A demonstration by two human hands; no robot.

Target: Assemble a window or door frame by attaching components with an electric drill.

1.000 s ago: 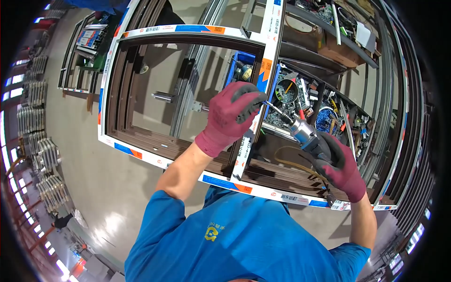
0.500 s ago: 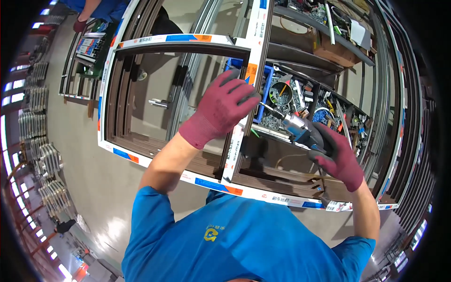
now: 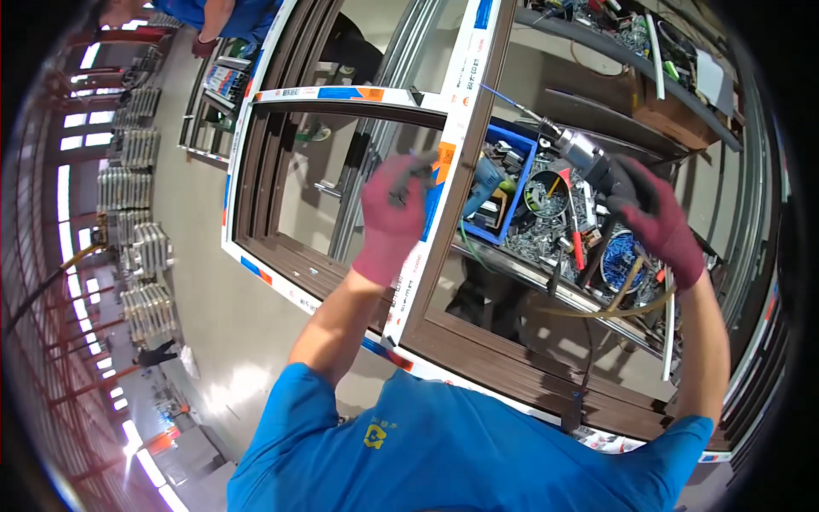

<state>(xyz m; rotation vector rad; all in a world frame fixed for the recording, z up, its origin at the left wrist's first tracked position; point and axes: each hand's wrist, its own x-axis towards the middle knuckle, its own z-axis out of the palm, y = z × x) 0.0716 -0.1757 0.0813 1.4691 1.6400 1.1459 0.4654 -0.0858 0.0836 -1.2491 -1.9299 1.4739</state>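
My right hand (image 3: 665, 224), in a maroon glove with dark fingertips, grips a silver-and-black power drill (image 3: 583, 154). Its long thin bit (image 3: 510, 101) points to the far left, the tip over the upright bar of a brown window frame (image 3: 461, 183) covered with printed white tape. My left hand (image 3: 392, 218), gloved alike, is at the left side of that bar, apart from the drill. Its fingers are curled together, and what they may hold is hidden. Below the drill lies a parts tray (image 3: 533, 241) with loose screws and a round tin (image 3: 546, 194).
A blue bin (image 3: 522, 189) holds tools and small parts beside the bar. A yellowish hose (image 3: 618, 312) crosses under my right forearm. At the back right is a cardboard box (image 3: 674, 119) below a cluttered shelf (image 3: 618, 55). Another person's gloved hand (image 3: 203, 46) shows at far left.
My right hand has carried the drill forward, its bit leaving the spot beside my left hand. My left hand has drawn slightly back and its fingers have curled in. The whole view has shifted.
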